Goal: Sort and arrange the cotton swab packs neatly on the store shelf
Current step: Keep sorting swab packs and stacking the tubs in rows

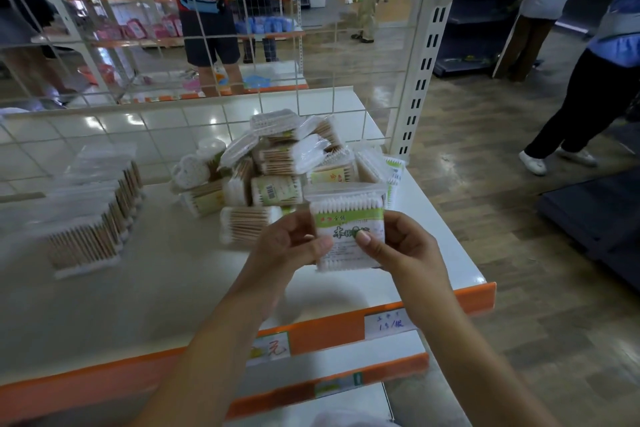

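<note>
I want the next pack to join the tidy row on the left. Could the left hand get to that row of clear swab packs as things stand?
Probably not yet: the left hand and right hand both grip the green-labelled clear cotton swab pack. The bare cream shelf top between it and the neat row of clear packs looks unobstructed.

Held pack point(349, 218): lower label hidden by two thumbs; small print unreadable.
Row of packs point(93, 218): blurred, labels unreadable.
Pile point(273, 163): lower packs partly covered by upper ones.
Price tag point(388, 321): handwriting too small to read.
Forearms: cut off by the bottom edge.
</note>
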Action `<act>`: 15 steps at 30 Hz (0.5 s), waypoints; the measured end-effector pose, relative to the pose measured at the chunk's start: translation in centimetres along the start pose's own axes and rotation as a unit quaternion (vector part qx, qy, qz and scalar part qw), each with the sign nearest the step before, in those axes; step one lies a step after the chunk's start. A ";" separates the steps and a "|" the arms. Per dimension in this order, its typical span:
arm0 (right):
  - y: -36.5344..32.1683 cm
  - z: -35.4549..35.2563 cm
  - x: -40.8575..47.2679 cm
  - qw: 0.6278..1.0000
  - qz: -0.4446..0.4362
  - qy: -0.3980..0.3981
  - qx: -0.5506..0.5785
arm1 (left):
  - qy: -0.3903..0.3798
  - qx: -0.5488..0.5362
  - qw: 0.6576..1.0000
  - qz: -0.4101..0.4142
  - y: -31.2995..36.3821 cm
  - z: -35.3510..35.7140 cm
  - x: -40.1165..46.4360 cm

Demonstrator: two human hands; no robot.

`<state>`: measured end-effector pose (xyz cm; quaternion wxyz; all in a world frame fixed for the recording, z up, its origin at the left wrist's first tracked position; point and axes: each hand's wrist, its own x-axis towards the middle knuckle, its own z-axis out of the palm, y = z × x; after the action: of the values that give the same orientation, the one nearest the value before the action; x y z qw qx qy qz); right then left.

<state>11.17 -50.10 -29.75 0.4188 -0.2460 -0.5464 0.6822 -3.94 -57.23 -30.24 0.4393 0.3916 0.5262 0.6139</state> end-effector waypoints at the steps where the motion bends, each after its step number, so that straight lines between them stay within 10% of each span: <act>1: 0.1 0.4 -0.2 1.000 -0.008 0.007 0.003 | 0.009 -0.004 1.000 0.002 0.0 0.0 -0.1; 10: 1.1 3.7 -0.7 0.881 -0.272 0.087 -0.376 | 0.063 0.015 0.995 0.073 1.0 -1.7 -1.8; 15: -0.1 7.5 -1.7 0.957 -0.159 0.035 -0.241 | 0.031 0.147 0.980 0.133 2.8 -4.0 -3.8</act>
<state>6.15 -55.52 -27.76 0.4693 -0.2736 -0.7117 0.4454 -6.88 -62.17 -28.13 0.2751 0.4995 0.5674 0.5941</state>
